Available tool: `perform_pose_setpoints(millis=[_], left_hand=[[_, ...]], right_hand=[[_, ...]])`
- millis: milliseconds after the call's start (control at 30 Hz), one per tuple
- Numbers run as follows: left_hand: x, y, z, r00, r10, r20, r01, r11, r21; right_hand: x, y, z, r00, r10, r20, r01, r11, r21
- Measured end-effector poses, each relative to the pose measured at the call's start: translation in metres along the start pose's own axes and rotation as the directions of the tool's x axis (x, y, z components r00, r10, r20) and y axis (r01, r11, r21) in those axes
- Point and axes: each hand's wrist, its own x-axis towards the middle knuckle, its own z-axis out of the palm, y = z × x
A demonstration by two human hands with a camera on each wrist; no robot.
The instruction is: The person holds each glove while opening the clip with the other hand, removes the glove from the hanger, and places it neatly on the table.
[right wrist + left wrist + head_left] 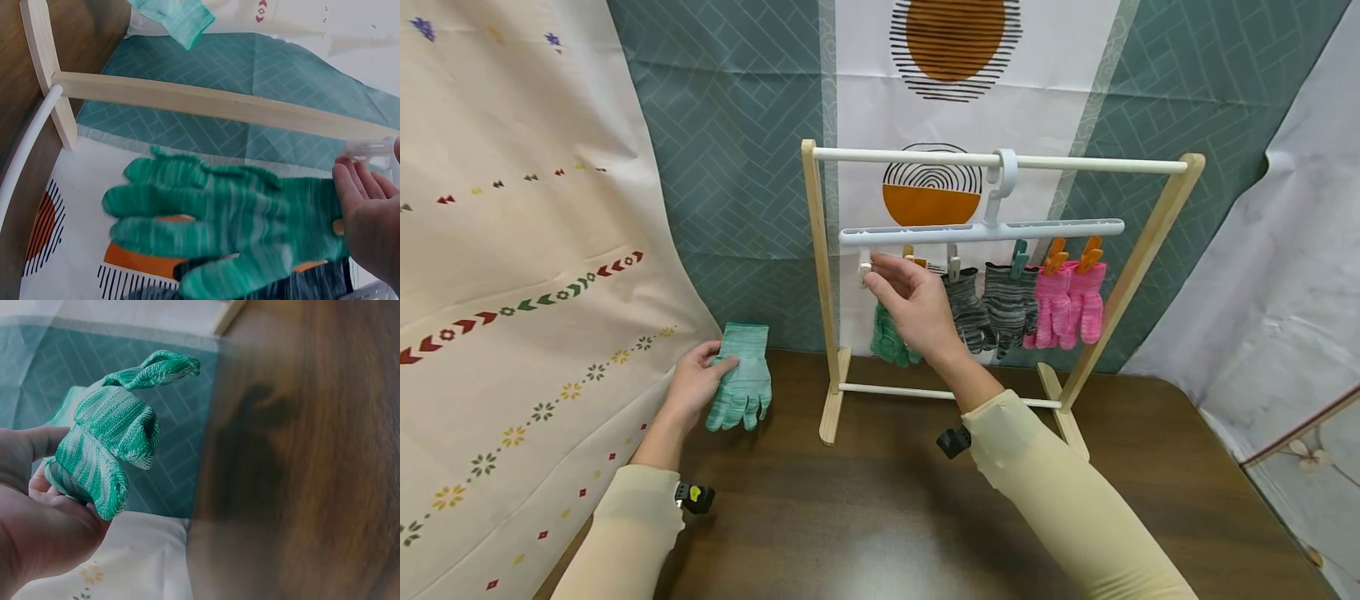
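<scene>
My left hand (694, 379) pinches a green striped knit glove (745, 375) upright above the table, left of the rack; its fingers hang downward. At the left end of a pale plastic hanger (925, 236), my right hand (917, 308) holds a white clothespin (864, 268) between thumb and fingers. Just beyond this hand hangs another green glove (237, 212), partly hidden by it in the head view. Farther right along the hanger are grey-black gloves (1009, 300) and pink gloves (1084, 300), held by a white clothespin (953, 262), a teal clothespin (1019, 260) and orange clothespins (1090, 252).
The hanger hooks over the white top rod (910, 157) of a wooden rack (816, 250) on the brown table (850, 517). A lower white rod (895, 390) joins the rack's legs. A patterned cream cloth (550, 250) hangs close by my left arm.
</scene>
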Motion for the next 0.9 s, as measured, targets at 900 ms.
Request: perform_pose_setpoints(millis=[900], left_hand=[[0.014, -0.029, -0.012, 0.995, -0.099, 0.033, 0.091, 0.979, 0.182]], right_hand=[[-0.019, 0.006, -0.022, 0.997, -0.012, 0.076, 0.019, 0.995, -0.097]])
